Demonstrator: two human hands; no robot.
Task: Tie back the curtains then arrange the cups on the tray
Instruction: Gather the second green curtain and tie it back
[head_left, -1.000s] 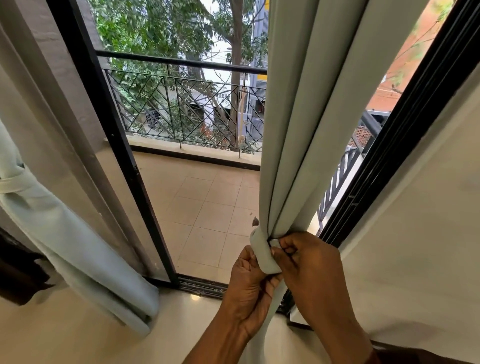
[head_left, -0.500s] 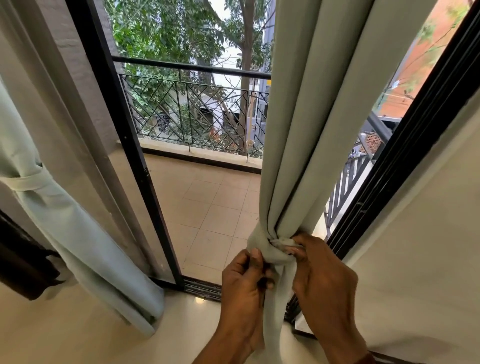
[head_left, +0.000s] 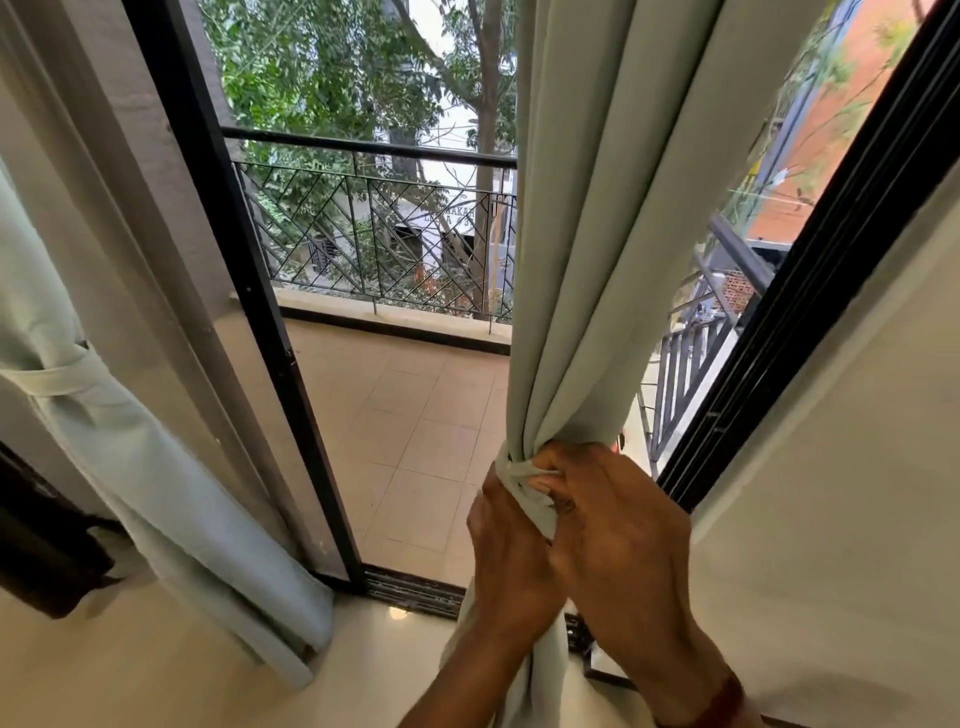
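Right fingertips (head_left: 543, 487) are pinching the tie band (head_left: 511, 470), thumb and forefinger curled tight onto the little fold of pale cloth where it crosses itself. The right hand (head_left: 613, 525) sits just right of the bunch, knuckles up, with a reddish wristband (head_left: 722, 699) on the wrist. The left hand (head_left: 511, 561) is right under it and touching it, fingers wrapped round the gathered fabric below the band; its tips go behind the cloth so I can't see them.

The band is cinched around the right curtain (head_left: 597, 234), a pale grey-green one that hangs in long folds from the top of the view and narrows to a waist at the hands, low and right of centre. The loose tail drops down between the two forearms.

Over on the left edge, the left curtain (head_left: 130, 467) is gathered with its own tie (head_left: 57, 382) wrapped round it, and its lower end hangs to the shiny cream floor (head_left: 130, 670). Something dark (head_left: 41, 545) sits beside it, can't tell what.

Between the curtains there's a black door frame (head_left: 244, 260), a tiled balcony (head_left: 415, 415), a black metal railing (head_left: 374, 150) and trees beyond. A plain cream wall (head_left: 831, 467) fills the right side.
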